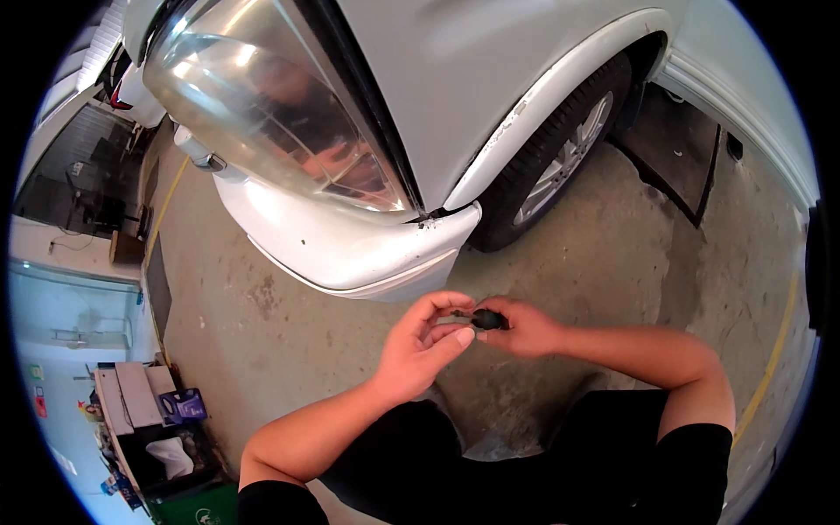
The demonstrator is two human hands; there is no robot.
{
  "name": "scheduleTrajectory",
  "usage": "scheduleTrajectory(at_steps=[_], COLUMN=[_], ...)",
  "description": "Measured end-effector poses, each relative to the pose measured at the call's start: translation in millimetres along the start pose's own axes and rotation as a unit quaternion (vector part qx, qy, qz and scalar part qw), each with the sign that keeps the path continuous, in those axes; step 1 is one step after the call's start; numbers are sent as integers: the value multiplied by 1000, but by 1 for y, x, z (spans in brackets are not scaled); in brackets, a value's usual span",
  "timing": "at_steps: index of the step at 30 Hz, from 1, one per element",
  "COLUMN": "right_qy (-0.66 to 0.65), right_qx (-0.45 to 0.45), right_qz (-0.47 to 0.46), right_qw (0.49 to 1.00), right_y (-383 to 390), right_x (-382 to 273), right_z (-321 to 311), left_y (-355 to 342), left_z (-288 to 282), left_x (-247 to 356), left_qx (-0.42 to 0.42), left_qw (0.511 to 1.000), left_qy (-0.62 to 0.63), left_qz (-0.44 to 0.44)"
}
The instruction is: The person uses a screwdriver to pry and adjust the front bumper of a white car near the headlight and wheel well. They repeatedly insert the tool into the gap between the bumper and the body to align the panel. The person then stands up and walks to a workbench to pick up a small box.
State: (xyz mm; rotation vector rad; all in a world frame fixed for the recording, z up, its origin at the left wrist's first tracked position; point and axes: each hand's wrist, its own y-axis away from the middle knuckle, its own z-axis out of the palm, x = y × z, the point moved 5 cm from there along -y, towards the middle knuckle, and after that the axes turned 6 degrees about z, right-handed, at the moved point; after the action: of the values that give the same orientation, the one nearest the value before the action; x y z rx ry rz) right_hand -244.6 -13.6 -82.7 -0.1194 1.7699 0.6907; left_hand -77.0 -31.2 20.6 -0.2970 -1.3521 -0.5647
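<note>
Both my hands meet in front of me, just below the corner of a white car's bumper (328, 254). Between them is a small dark part with a rounded black end (488, 319) and a thinner, lighter stem; its exact kind is too small to make out. My right hand (532, 329) is closed round the black end. The fingers and thumb of my left hand (420, 341) are curled about the thin end. Above the bumper sits a large clear headlight (271, 105), apart from both hands.
The car's front wheel (560, 149) stands right of the bumper under a chipped white arch (525, 109). Concrete floor (236, 350) surrounds my legs. At lower left are a cluttered open cabinet (131, 394), a purple container (183, 405) and a green bin (197, 507).
</note>
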Motion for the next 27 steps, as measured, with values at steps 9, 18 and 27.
scheduleTrajectory(at_steps=[9,18,27], right_qy=[-57,-65,-131], right_qx=[50,84,196], right_qz=[11,-6,-127], right_qw=[997,994,964], right_y=[-8,-22,-33], right_x=[10,43,22], right_z=[-17,-29,-40], left_y=[19,-5,-34], left_z=[-88,-117,-116], left_x=[-87,-69,-68], left_qx=[213,393,288], left_qw=[895,876,906], left_qy=[124,208,297], left_qz=[-373,-184,-90])
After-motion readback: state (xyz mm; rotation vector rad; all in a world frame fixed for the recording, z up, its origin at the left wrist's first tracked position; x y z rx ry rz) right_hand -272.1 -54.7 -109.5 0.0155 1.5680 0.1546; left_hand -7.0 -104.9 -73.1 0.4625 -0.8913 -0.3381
